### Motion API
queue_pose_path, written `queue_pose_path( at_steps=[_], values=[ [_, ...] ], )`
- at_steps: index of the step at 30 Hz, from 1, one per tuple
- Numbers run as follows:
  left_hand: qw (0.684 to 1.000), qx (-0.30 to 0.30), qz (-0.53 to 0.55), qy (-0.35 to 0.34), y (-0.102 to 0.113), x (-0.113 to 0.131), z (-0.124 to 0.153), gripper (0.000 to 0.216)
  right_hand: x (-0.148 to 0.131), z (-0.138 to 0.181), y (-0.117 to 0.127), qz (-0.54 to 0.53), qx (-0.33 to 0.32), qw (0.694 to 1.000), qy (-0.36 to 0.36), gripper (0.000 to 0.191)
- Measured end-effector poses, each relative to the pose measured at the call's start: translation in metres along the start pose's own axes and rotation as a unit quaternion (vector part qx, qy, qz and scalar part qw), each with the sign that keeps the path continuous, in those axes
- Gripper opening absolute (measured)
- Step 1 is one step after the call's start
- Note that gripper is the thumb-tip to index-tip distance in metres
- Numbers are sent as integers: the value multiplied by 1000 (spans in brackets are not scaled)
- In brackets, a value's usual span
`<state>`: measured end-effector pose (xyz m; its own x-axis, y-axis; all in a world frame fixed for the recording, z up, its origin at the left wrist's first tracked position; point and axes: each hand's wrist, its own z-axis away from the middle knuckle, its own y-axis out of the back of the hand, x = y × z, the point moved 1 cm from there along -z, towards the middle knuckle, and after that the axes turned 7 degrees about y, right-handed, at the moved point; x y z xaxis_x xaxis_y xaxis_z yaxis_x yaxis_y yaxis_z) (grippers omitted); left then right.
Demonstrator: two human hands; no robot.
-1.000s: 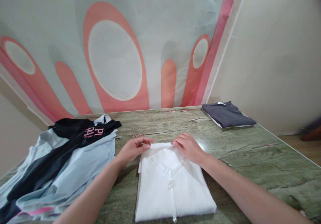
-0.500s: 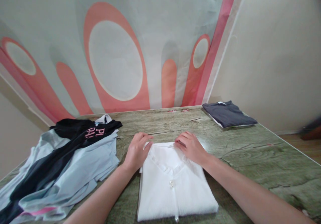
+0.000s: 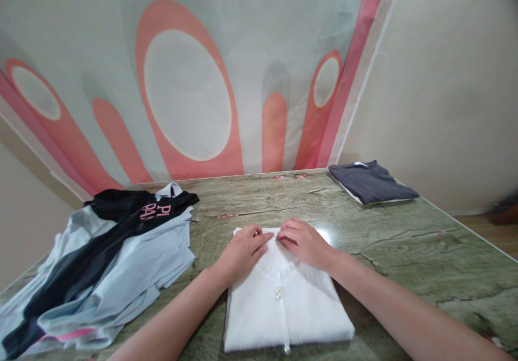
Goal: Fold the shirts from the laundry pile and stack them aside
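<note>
In front of me lies a folded white ribbed top (image 3: 289, 318) with a V neckline and pearl-like buttons down its front. My left hand (image 3: 245, 250) rests on the left side of its neckline, fingers stretched out toward the middle and the thumb apart. At the back of the collar, my right hand (image 3: 302, 242) has its fingers bent together on the fabric edge. The fingertips of both hands almost meet there. My right fingers partly cover the collar's upper edge.
A loose heap of clothes, with a black garment (image 3: 133, 231) with pink letters over a pale blue one (image 3: 121, 280), lies at the left. A folded dark grey garment (image 3: 372, 182) sits at the far right of the wood-patterned table (image 3: 404, 253). Behind stands a patterned wall panel (image 3: 251, 37).
My left hand has slid right from the top's left shoulder onto the neckline. My right hand has shifted slightly left along the collar. The folded top stays almost in place.
</note>
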<state>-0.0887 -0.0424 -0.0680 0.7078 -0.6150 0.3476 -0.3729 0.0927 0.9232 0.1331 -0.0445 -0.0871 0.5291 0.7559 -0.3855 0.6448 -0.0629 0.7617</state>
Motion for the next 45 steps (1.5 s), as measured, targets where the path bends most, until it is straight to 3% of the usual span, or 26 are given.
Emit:
queue_pose_path(
  at_steps=[4, 8, 13, 18, 23, 30, 45],
  values=[
    [999, -14, -34, -15, 2, 3, -1, 34, 7, 3, 7, -37, -11, 998, 40, 29],
    [999, -11, -41, -11, 1, 2, -1, 32, 10, 3, 14, -49, 39, 998, -9, 32],
    [1000, -10, -13, 4, 4, 3, -4, 30, 4, 1, 9, -43, 37, 994, -93, 17],
    [999, -34, -5, 39, 2, 14, -26, 20, 0, 1, 1, -10, 2, 995, -98, 4],
    [996, -19, -4, 84, -9, 16, -44, 15, 2, 0, -3, 23, 4, 993, -112, 3],
    [992, 17, 48, 117, -15, 3, -43, 14, 3, 0, -5, 66, 14, 994, -84, 7],
    [988, 30, 41, 145, -21, 2, -43, 15, 8, 1, -7, 18, 27, 997, -71, 8]
  ],
)
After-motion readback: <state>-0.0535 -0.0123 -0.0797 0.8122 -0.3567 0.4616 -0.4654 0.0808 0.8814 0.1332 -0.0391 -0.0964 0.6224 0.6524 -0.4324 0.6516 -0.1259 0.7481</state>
